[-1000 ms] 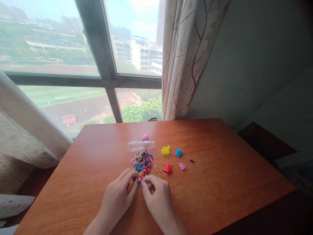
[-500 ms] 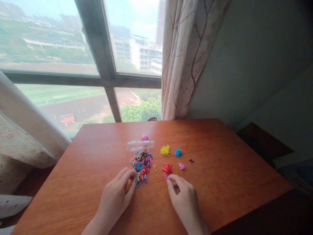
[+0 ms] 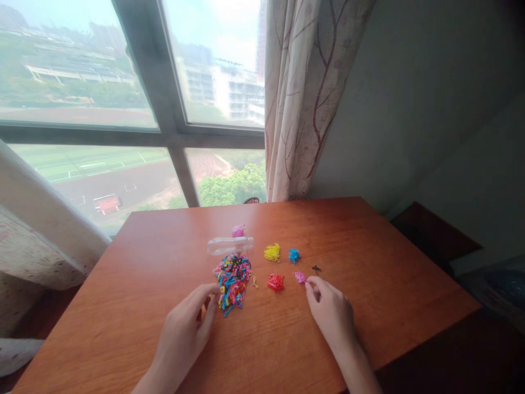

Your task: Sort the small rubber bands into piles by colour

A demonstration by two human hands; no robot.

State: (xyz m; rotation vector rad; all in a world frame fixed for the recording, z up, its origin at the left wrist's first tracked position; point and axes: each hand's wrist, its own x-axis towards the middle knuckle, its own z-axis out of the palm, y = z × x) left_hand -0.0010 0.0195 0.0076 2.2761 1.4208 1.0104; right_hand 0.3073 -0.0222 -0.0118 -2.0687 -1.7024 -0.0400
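The left hand (image 3: pixel 182 328) rests near the left front of a heap of mixed bands (image 3: pixel 233 276) on the tabletop (image 3: pixel 254 355). Its grip is curled, thumb and forefinger close together; whether a band is caught between them cannot be told. The right hand (image 3: pixel 332 309) reaches to the small pink pile (image 3: pixel 299 277), fingertips at its right edge. Its grip is nearly closed, and what it may have hold of is too small to tell. The red pile (image 3: pixel 276 282) lies between the heap and the pink pile. A few black bands (image 3: pixel 316 268) lie beyond the right hand's fingertips. Farther back are the blue pile (image 3: pixel 294 255), the yellow pile (image 3: pixel 272 252) and, behind the heap, a clear plastic bag (image 3: pixel 230 245). Just past the bag sits a pink object (image 3: pixel 238 231). Beyond the tabletop stand a patterned curtain (image 3: pixel 295 109) and a window (image 3: pixel 174 139).
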